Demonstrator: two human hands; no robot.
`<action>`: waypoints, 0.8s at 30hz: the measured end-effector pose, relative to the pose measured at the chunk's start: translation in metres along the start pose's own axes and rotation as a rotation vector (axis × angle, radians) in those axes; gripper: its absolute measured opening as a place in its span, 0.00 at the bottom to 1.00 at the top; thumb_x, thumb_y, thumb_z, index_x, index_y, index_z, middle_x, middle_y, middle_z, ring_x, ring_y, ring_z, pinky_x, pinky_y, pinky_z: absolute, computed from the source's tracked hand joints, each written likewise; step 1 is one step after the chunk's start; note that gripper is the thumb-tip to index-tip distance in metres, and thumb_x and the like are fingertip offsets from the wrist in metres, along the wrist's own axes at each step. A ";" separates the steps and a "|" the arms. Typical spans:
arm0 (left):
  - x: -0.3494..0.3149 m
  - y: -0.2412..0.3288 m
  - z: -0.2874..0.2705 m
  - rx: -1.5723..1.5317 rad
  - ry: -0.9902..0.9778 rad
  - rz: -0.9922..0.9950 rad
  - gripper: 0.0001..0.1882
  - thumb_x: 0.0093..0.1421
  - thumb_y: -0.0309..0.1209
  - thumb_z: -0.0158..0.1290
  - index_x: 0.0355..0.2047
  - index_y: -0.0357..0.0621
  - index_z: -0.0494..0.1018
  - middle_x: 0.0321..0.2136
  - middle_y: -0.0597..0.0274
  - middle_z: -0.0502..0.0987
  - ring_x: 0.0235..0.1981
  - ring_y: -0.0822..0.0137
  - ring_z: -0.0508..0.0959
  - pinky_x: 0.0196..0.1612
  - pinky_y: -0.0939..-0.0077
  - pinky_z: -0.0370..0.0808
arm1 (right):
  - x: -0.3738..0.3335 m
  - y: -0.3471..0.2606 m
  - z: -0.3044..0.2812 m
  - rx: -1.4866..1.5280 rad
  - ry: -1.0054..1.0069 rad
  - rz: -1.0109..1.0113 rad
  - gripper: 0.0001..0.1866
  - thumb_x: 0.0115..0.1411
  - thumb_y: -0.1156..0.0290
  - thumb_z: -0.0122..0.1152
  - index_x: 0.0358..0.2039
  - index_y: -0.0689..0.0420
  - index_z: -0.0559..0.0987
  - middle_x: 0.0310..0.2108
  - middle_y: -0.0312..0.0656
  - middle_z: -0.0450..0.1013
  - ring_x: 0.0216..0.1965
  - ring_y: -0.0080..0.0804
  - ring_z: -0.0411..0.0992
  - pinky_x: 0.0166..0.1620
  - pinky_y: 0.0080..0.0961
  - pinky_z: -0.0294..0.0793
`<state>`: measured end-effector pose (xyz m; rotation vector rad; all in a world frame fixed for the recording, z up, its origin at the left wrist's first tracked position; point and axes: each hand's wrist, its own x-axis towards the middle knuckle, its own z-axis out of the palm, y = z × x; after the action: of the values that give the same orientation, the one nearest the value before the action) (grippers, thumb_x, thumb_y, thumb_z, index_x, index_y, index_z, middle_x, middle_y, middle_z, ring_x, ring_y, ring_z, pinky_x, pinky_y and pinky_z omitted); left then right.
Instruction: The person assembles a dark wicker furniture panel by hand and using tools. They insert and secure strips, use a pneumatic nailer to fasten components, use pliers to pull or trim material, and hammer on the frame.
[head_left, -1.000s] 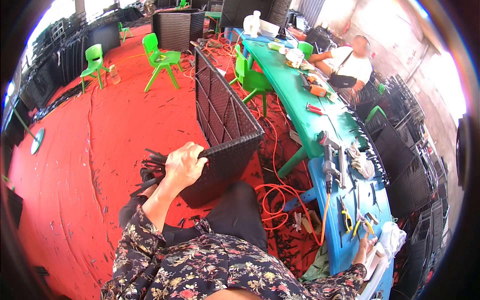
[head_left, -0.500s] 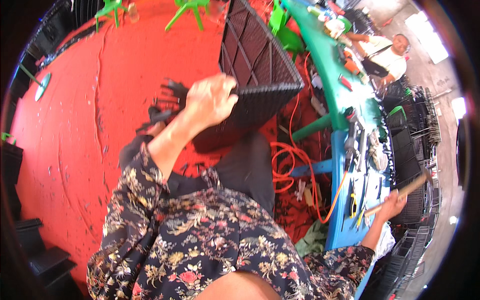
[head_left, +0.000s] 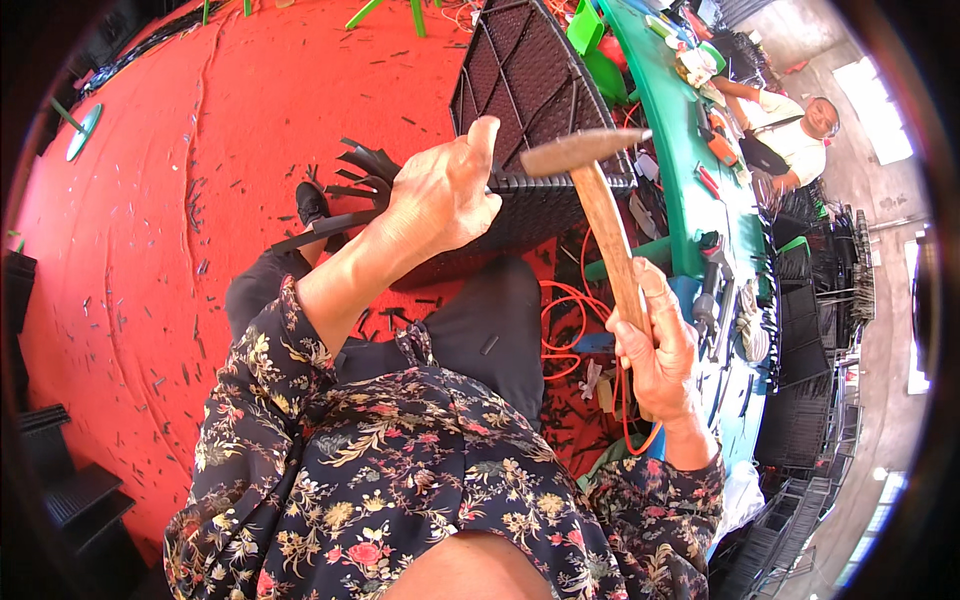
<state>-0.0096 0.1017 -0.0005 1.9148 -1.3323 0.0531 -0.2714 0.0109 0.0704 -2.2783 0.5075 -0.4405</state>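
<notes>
My right hand (head_left: 660, 350) is wrapped round the wooden handle of a hammer (head_left: 605, 215). Its metal head is raised in front of the near edge of a dark woven panel piece (head_left: 530, 110), which looks like wicker on a frame. My left hand (head_left: 445, 190) is closed at the left end of that edge, thumb pointing up. From behind the left hand a bundle of flat black strips (head_left: 368, 168) fans out to the left. The fingers seem curled round the strips, though the grip itself is partly hidden.
To the right runs a green table (head_left: 675, 150) with hand tools, joining a blue one. An orange cord (head_left: 575, 320) coils below it. Black scraps litter the red floor covering (head_left: 140, 250). A person in a white top (head_left: 790, 135) is across the table. Black woven furniture (head_left: 800, 330) is stacked beyond.
My right hand has brought the hammer from over the blue table leftward, up to the woven piece. The left hand stays near the piece's edge, its thumb now raised.
</notes>
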 end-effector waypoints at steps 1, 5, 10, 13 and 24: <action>-0.002 0.000 0.001 -0.017 0.027 0.026 0.39 0.43 0.27 0.60 0.55 0.42 0.54 0.30 0.51 0.73 0.33 0.48 0.76 0.37 0.57 0.72 | 0.005 -0.007 0.003 -0.002 0.006 -0.049 0.27 0.57 0.82 0.55 0.58 0.63 0.64 0.54 0.51 0.67 0.51 0.39 0.70 0.48 0.27 0.72; -0.004 0.003 -0.001 -0.071 0.135 0.113 0.40 0.43 0.25 0.55 0.57 0.31 0.50 0.39 0.41 0.70 0.38 0.45 0.74 0.40 0.57 0.73 | 0.016 -0.007 0.010 -0.161 -0.028 -0.186 0.26 0.57 0.83 0.54 0.57 0.65 0.65 0.55 0.55 0.66 0.55 0.46 0.67 0.54 0.29 0.69; -0.002 0.009 -0.002 -0.077 0.088 0.032 0.43 0.41 0.22 0.55 0.58 0.31 0.48 0.40 0.41 0.70 0.39 0.44 0.74 0.40 0.57 0.72 | 0.023 -0.018 -0.002 -0.100 -0.069 -0.032 0.25 0.57 0.82 0.53 0.56 0.65 0.65 0.54 0.54 0.66 0.55 0.43 0.67 0.55 0.29 0.68; -0.004 0.006 -0.004 -0.100 0.083 0.023 0.43 0.41 0.21 0.55 0.58 0.31 0.48 0.40 0.41 0.70 0.38 0.43 0.74 0.40 0.56 0.72 | 0.021 -0.028 -0.005 -0.053 0.022 -0.054 0.24 0.56 0.82 0.53 0.55 0.67 0.65 0.54 0.53 0.67 0.55 0.42 0.68 0.54 0.28 0.68; -0.004 0.000 0.003 -0.122 0.147 0.099 0.43 0.40 0.21 0.54 0.58 0.31 0.50 0.35 0.45 0.71 0.34 0.44 0.74 0.37 0.58 0.73 | 0.021 -0.027 0.003 -0.122 0.012 -0.052 0.27 0.56 0.83 0.53 0.57 0.63 0.64 0.55 0.52 0.66 0.54 0.41 0.68 0.54 0.30 0.69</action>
<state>-0.0129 0.1032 -0.0044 1.7096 -1.3001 0.1557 -0.2461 0.0203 0.0911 -2.4119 0.4941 -0.4610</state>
